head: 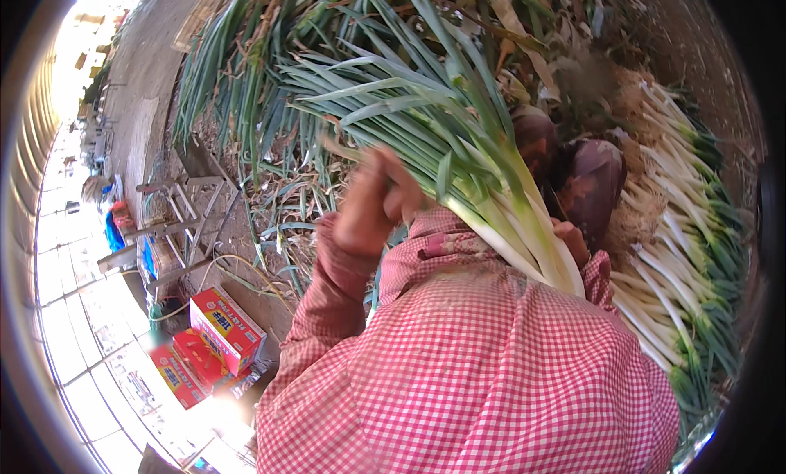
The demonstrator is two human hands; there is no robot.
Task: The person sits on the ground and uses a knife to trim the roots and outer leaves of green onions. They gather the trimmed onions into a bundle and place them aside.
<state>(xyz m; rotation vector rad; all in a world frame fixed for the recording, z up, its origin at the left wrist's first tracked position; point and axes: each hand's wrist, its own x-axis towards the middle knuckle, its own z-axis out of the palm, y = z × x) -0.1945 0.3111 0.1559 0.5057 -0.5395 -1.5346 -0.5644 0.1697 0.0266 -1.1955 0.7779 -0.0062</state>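
Observation:
A bunch of large green onions (424, 130) lies slanting across my lap, its green leaves towards the upper left and white stalks towards me. My right hand (571, 239) is closed around the white stalks, partly hidden behind them. My left hand (377, 198) is raised beside the leaves, blurred, with its fingers bent. A thin pale strip (338, 150) shows by its fingertips; whether the hand holds it I cannot tell. The root ends of the bunch are hidden behind my checked garment (466, 363).
Cleaned green onions (675, 228) are heaped along the right. Untrimmed green onions (239, 87) lie at the upper left, above dry leaf scraps (301, 198). On the left stand a folding metal frame (196, 210) and red printed cartons (224, 326), near a thin hose (245, 262).

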